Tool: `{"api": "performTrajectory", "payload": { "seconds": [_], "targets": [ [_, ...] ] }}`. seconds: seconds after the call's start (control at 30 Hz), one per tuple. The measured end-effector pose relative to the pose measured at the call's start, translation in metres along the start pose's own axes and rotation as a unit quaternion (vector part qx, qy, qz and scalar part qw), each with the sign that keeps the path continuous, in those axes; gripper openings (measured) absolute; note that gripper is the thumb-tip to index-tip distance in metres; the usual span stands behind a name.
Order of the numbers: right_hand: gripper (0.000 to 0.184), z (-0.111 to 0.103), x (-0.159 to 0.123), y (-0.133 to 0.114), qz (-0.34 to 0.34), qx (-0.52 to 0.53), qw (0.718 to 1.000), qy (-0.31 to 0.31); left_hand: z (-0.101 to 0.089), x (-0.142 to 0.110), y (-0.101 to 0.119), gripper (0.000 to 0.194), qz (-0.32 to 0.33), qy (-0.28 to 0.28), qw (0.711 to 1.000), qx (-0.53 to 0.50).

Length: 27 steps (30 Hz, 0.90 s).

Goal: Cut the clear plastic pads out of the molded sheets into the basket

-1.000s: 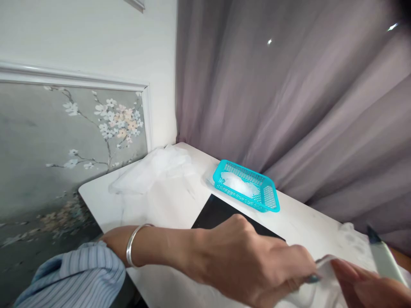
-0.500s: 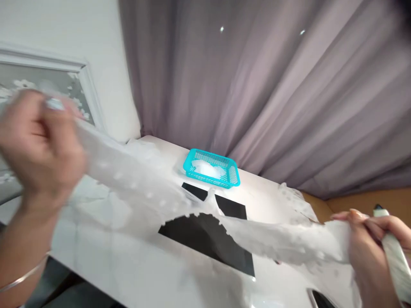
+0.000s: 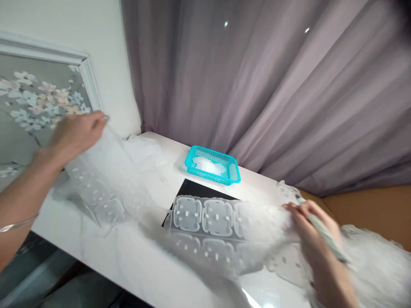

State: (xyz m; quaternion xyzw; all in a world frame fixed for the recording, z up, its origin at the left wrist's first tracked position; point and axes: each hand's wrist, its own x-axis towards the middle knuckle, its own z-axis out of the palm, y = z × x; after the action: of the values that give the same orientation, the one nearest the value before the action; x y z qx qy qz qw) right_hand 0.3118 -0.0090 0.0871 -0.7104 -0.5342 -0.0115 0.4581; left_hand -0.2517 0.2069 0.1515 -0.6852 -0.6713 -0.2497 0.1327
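Observation:
My left hand (image 3: 81, 132) is raised at the left, in front of the framed picture, its fingers pinched on the edge of a translucent plastic sheet (image 3: 205, 216). Rounded-square frosted shapes in rows mark the sheet, which sags across to the right above the white table. My right hand (image 3: 316, 231) is closed on the sheet's other end and also holds a slim pale green tool (image 3: 326, 233); its kind I cannot make out. Under the sheet lies a black flat panel (image 3: 189, 188), partly covered. A silver bracelet (image 3: 19, 224) circles my left wrist.
A turquoise basket (image 3: 236, 173) with something white inside stands at the back of the white marble-look table (image 3: 118, 265). Crumpled clear plastic (image 3: 144, 147) lies at the back left, and more is bunched (image 3: 379, 261) at the right. A grey curtain (image 3: 250, 85) hangs behind.
My left hand has moved right and away from me; my right hand has moved left. The sheet, stretched narrow before, now hangs spread, its shapes showing and covering more of the black panel.

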Motion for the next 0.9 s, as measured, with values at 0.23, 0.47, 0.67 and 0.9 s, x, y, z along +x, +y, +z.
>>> {"api": "performTrajectory", "payload": {
  "seconds": [0.23,0.47,0.67,0.9],
  "targets": [
    [0.016,0.098,-0.018,0.027,0.013,-0.101,0.991,-0.084,0.077,-0.008,0.074,0.047,0.09,-0.128,0.987,-0.018],
    [0.014,0.176,-0.056,-0.07,-0.182,-0.005,0.947,-0.264,0.12,-0.106,0.125,0.014,0.306,-0.287,0.899,-0.13],
    [0.02,0.235,-0.078,-0.119,-0.263,-0.001,0.902,-0.342,0.129,-0.147,0.11,0.027,0.324,-0.314,0.874,-0.182],
    [0.021,0.244,-0.072,-0.113,-0.329,0.01,0.868,-0.372,0.111,-0.147,0.096,0.032,0.27,-0.308,0.868,-0.28]
  ]
}}
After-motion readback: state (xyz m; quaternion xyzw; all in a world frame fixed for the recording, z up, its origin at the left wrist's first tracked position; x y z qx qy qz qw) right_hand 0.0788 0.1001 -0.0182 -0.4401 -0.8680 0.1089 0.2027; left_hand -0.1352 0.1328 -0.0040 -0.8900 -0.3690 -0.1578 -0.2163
